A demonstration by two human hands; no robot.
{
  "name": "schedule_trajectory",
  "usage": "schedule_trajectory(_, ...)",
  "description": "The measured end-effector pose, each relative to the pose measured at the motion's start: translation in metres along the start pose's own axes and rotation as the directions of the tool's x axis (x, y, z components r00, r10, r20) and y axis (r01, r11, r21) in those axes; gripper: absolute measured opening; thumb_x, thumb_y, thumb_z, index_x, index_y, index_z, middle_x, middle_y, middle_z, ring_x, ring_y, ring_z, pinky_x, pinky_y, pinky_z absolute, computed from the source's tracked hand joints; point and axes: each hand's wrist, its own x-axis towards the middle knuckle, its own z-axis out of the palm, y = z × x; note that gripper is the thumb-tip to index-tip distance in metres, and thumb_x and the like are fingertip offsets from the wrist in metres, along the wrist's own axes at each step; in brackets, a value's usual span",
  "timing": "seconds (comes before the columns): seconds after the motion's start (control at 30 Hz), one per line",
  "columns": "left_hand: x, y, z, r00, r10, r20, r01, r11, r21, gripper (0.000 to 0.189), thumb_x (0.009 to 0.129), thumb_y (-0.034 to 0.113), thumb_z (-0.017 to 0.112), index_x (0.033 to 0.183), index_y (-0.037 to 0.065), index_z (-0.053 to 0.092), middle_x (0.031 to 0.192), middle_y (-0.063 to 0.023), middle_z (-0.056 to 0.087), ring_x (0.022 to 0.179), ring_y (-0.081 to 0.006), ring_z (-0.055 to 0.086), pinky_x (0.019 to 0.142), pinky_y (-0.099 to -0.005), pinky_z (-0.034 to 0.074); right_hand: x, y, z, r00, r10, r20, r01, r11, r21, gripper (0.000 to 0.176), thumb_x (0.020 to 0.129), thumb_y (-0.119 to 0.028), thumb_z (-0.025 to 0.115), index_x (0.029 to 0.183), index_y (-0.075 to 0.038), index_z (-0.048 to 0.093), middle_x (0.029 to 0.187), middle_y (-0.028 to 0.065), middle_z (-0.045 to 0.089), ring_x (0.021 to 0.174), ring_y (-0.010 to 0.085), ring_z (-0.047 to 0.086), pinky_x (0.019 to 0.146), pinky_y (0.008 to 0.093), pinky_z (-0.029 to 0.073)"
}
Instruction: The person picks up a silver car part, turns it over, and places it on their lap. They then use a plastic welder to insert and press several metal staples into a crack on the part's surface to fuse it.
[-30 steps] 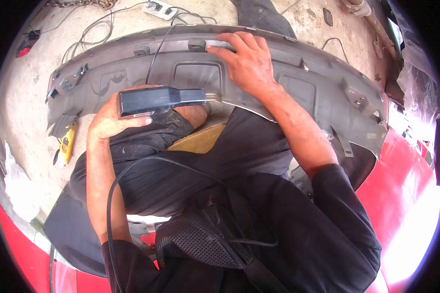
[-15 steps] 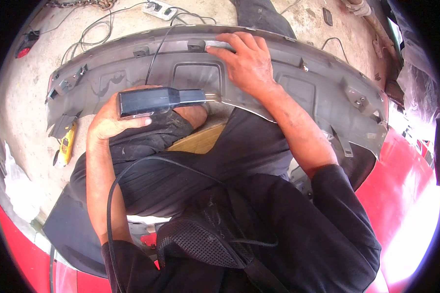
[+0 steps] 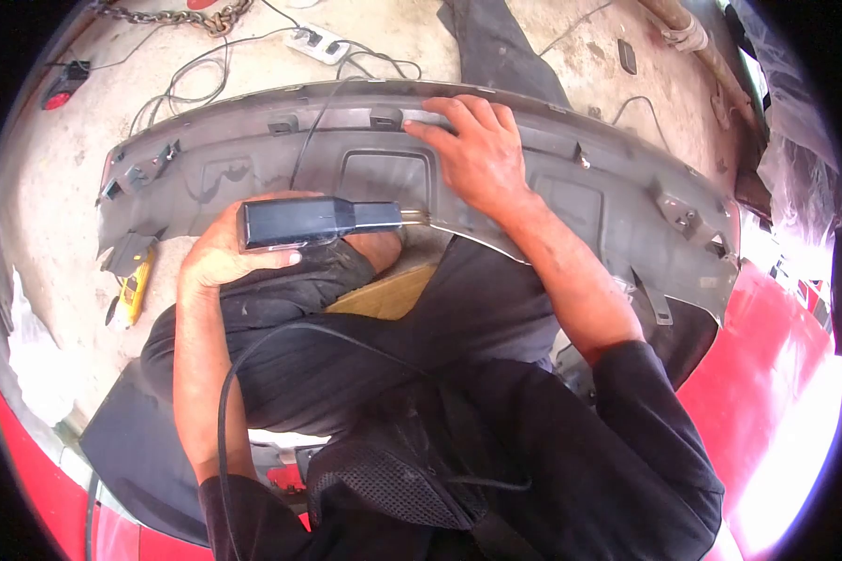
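Observation:
A long grey plastic panel (image 3: 496,140) lies curved across my lap, its moulded inner side up. My left hand (image 3: 217,251) is wrapped round a dark blue corded tool (image 3: 295,222), with the thumb along its lower side. Two thin metal prongs (image 3: 414,217) stick out of the tool's right end and meet the panel's near edge. My right hand (image 3: 482,154) rests on the panel's upper part, fingers spread over the far rim, near a small square bracket (image 3: 386,120).
A power strip (image 3: 318,44) with cables lies on the floor beyond the panel, near a rusty chain (image 3: 217,21). At the left is a yellow tool (image 3: 133,292). A wooden piece (image 3: 384,292) shows between the legs. Red panels (image 3: 748,337) stand at the right.
The view has shifted, so the panel, tool and both hands appear slightly lower and to the right. Both hands keep nearly the same place on the tool and panel.

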Motion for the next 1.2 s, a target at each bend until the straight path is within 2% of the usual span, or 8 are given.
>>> schedule_trajectory(0.3,0.0009,0.0005,-0.0005,1.000,0.003,0.005,-0.003,1.000,0.018,0.066,0.067,0.011,0.083,0.128,0.002,0.060,0.121,-0.0087,0.067,0.109,-0.0168,0.060,0.100,-0.0313,0.044,0.0008,-0.0007,-0.0026,1.000,-0.007,0.010,0.007,1.000,-0.018,0.043,0.070,-0.008,0.067,0.110,-0.023,0.072,0.121,-0.0016,0.059,0.114,0.0194,0.052,0.089,0.0373,0.040)
schedule_trajectory(0.37,0.0003,0.0047,0.0017,1.000,-0.012,0.020,0.013,0.998,-0.063,0.068,0.067,0.010,0.084,0.129,0.001,0.059,0.120,-0.0087,0.067,0.109,-0.0167,0.061,0.100,-0.0315,0.045,0.0005,-0.0008,-0.0028,1.000,-0.005,0.008,0.005,1.000,-0.004,0.043,0.070,-0.008,0.067,0.110,-0.023,0.072,0.121,-0.0017,0.058,0.114,0.0192,0.051,0.089,0.0373,0.040)
schedule_trajectory(1.2,0.0001,0.0030,0.0005,0.999,0.036,0.011,-0.036,0.999,0.000,0.068,0.065,0.011,0.085,0.128,0.002,0.060,0.121,-0.0093,0.067,0.110,-0.0176,0.061,0.099,-0.0324,0.046,0.0020,-0.0022,-0.0075,0.999,0.004,0.034,-0.005,1.000,0.005,0.043,0.072,-0.008,0.067,0.112,-0.022,0.072,0.121,-0.0012,0.058,0.114,0.0196,0.051,0.089,0.0372,0.040)
